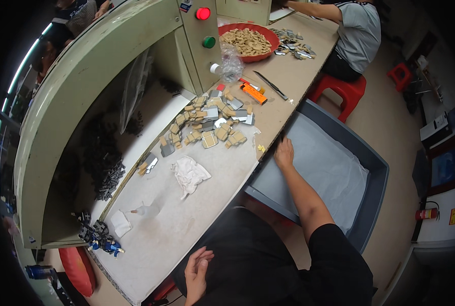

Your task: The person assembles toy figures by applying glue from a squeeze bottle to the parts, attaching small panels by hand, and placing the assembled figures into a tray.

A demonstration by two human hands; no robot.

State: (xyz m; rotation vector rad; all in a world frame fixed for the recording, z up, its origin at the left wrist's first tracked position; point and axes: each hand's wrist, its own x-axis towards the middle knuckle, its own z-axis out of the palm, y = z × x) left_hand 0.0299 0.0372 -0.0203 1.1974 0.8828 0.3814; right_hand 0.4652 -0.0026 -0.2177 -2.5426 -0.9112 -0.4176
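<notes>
My right hand [284, 153] is closed at the edge of a grey plastic tray [379, 176], right beside the table's edge; its fingertips are partly hidden. A pale sheet [329, 168] lines the tray's bottom. Over my lap, my left hand [197, 270] is loosely curled, fingers apart, with nothing in it. On the table in front of me lie a crumpled white cloth [189, 174] and a small clear bottle with a thin tip [147, 210]. Beyond them spreads a pile of small tan and grey pieces [209, 120].
A green machine housing [39, 127] arches over dark small parts [108, 178] at the left. Farther off are an orange lighter [253, 94], black tweezers [271, 85] and a red bowl of tan pieces [273, 38]. Another person [361, 35] sits on a red stool [342, 92].
</notes>
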